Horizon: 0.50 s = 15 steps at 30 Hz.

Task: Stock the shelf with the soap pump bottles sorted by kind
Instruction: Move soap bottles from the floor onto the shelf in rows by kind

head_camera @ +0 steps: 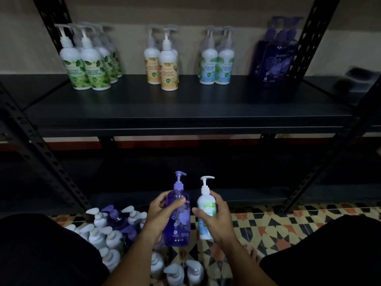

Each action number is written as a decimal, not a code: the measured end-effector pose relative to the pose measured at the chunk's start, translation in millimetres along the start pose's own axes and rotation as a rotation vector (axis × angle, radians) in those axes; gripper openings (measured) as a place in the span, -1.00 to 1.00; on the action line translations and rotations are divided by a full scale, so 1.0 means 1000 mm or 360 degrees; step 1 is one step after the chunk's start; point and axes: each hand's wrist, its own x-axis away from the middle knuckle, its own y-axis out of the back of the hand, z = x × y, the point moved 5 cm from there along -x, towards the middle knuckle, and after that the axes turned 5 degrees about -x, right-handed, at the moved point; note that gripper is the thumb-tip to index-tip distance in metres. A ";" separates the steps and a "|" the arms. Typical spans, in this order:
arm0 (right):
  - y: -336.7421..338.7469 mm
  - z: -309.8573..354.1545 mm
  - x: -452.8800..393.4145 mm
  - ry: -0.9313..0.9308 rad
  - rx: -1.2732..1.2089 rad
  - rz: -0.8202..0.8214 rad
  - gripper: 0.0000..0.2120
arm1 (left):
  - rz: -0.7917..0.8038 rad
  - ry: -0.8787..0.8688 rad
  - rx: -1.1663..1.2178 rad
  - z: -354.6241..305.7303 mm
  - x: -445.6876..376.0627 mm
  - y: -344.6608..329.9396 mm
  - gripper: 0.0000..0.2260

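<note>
In the head view, the left hand (162,215) was wrapped round the body of a purple pump bottle (179,213), thumb across its front, and the right hand (216,217) gripped a white bottle with a blue label (206,213) the same way. Both bottles were held upright, side by side but apart, below the front edge of the shelf (185,108).

On the shelf, toward its back, four sorted groups stood: green-label bottles (90,65) at the left, orange-label bottles (162,65) next, blue-label bottles (216,62) right of those, and purple bottles (276,56) at the far right. Below the shelf and left of the hands, unsorted bottles (107,230) crowded the patterned floor (268,223).

The bottles looked like full, rigid plastic, so probably fairly heavy for their size and smooth enough to slip. A grip round the mid-body, as here, seemed soundest; the thin pump necks would likely make poor handles. Each held bottle appeared to belong with its matching group.
</note>
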 end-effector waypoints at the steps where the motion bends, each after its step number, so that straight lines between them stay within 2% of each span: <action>1: 0.001 -0.001 0.000 0.0004 -0.0019 -0.0014 -0.31 | -0.0002 0.0002 0.0031 0.000 0.000 0.001 -0.66; 7: 0.004 0.003 0.002 -0.0034 -0.0174 -0.0023 -0.42 | 0.0138 0.0061 0.0168 -0.004 0.003 -0.006 -0.68; 12: 0.001 0.007 0.008 -0.0013 -0.0098 0.0019 -0.43 | 0.0104 0.0010 0.0073 -0.003 0.003 -0.004 -0.68; 15: -0.001 0.005 0.008 0.0002 -0.0028 0.0019 -0.38 | 0.0120 -0.0062 -0.0080 -0.005 0.004 -0.005 -0.56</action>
